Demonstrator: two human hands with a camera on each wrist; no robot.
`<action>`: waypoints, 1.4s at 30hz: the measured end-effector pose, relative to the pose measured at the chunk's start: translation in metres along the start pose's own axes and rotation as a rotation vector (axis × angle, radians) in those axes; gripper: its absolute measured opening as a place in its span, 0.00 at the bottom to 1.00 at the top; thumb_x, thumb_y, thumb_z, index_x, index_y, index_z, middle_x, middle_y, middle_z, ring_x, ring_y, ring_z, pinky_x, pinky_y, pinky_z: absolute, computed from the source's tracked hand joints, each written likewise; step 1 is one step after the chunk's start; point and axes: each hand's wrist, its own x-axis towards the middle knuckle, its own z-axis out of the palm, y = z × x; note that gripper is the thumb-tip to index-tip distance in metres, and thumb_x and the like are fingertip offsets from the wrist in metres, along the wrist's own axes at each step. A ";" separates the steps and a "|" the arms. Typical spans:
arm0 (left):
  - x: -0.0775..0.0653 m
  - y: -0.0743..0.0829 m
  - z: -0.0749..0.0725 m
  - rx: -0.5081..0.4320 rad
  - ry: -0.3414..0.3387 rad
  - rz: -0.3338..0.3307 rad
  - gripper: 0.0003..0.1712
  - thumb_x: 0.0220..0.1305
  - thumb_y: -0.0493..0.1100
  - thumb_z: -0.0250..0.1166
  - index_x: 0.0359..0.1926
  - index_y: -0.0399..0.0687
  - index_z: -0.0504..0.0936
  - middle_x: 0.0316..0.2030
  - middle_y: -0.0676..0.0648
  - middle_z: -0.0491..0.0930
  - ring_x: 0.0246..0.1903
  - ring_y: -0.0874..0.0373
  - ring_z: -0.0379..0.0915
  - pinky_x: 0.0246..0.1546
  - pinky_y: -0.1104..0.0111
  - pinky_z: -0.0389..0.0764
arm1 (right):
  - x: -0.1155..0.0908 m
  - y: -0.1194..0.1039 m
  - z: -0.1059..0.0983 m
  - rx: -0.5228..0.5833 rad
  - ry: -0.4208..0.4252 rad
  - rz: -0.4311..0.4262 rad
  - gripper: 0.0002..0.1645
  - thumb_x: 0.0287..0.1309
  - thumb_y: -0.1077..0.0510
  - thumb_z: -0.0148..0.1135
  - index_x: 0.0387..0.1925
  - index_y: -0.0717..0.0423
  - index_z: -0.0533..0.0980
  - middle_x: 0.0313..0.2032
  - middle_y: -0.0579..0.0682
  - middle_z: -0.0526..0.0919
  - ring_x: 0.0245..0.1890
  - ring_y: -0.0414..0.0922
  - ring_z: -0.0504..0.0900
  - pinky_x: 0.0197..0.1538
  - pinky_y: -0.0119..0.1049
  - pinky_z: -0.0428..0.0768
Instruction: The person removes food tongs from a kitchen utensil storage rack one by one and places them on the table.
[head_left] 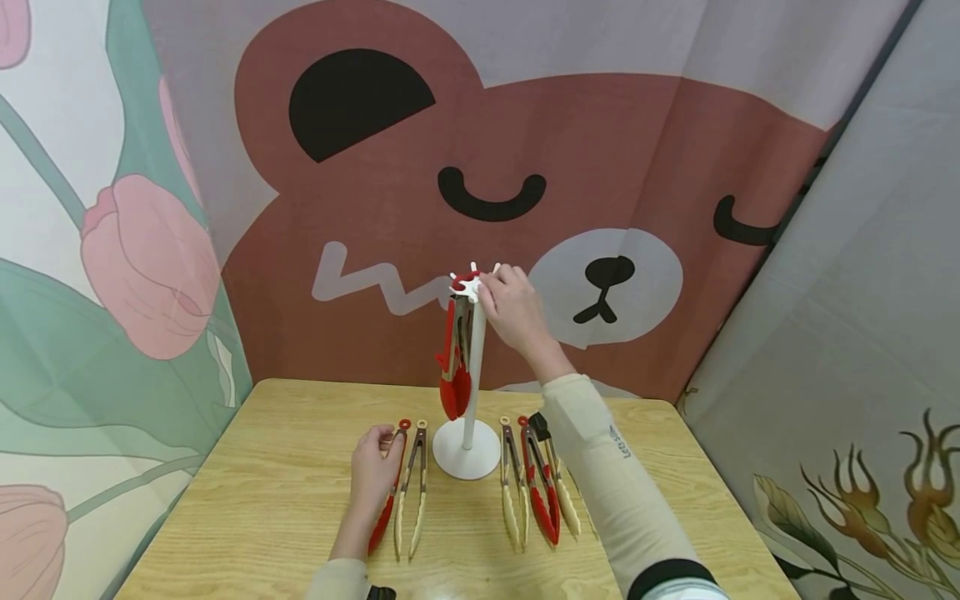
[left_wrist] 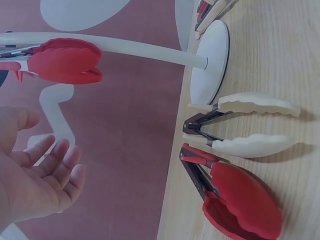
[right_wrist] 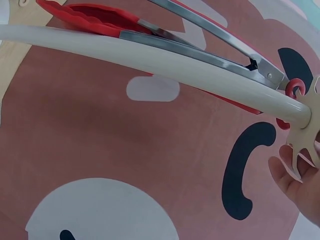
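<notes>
A white stand (head_left: 476, 375) with a round base holds a hooked top (head_left: 467, 287). My right hand (head_left: 513, 307) grips that hooked top from its right side; in the right wrist view its fingers (right_wrist: 281, 175) curl around the prongs. Red-tipped metal tongs (head_left: 456, 392) hang from the hooks, left of the pole. My left hand (head_left: 377, 471) holds nothing. It hovers with loosely bent fingers near red tongs (head_left: 384, 521), which lie on the table left of cream tongs (head_left: 411, 508). In the left wrist view both pairs, red (left_wrist: 245, 195) and cream (left_wrist: 255, 146), lie apart from the hand.
Right of the base (head_left: 450, 462) lie cream tongs (head_left: 512, 500), red tongs (head_left: 543, 500) and cream tongs (head_left: 567, 500) beside a black piece (head_left: 538, 425). My right sleeve (head_left: 607, 467) partly covers that side. A bear-print curtain (head_left: 600, 150) hangs behind the wooden table (head_left: 262, 500).
</notes>
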 end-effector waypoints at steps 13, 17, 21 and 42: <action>-0.002 -0.002 0.001 0.001 -0.045 0.002 0.11 0.56 0.34 0.59 0.38 0.30 0.76 0.32 0.40 0.75 0.31 0.51 0.72 0.32 0.63 0.74 | 0.002 -0.013 -0.011 -0.231 -0.051 -0.005 0.18 0.62 0.53 0.49 0.49 0.55 0.77 0.38 0.52 0.79 0.37 0.47 0.73 0.39 0.42 0.71; -0.003 -0.004 0.001 0.013 -0.044 0.020 0.09 0.56 0.34 0.59 0.37 0.31 0.77 0.30 0.42 0.75 0.29 0.54 0.71 0.28 0.67 0.73 | 0.004 -0.019 -0.015 -0.202 -0.084 0.024 0.17 0.60 0.54 0.53 0.48 0.56 0.77 0.39 0.52 0.80 0.37 0.47 0.74 0.40 0.39 0.75; -0.004 -0.005 0.002 0.017 -0.040 0.029 0.09 0.55 0.34 0.59 0.36 0.30 0.77 0.29 0.43 0.75 0.27 0.55 0.71 0.25 0.70 0.72 | 0.005 -0.021 -0.016 -0.102 -0.120 0.061 0.18 0.60 0.56 0.54 0.49 0.60 0.75 0.40 0.54 0.78 0.38 0.47 0.72 0.39 0.35 0.76; -0.008 -0.005 0.003 0.025 -0.056 0.001 0.09 0.55 0.34 0.58 0.36 0.31 0.77 0.29 0.42 0.75 0.26 0.55 0.72 0.24 0.71 0.73 | 0.003 -0.001 -0.012 0.155 -0.058 -0.004 0.16 0.58 0.62 0.55 0.48 0.64 0.76 0.40 0.57 0.79 0.40 0.50 0.73 0.42 0.36 0.75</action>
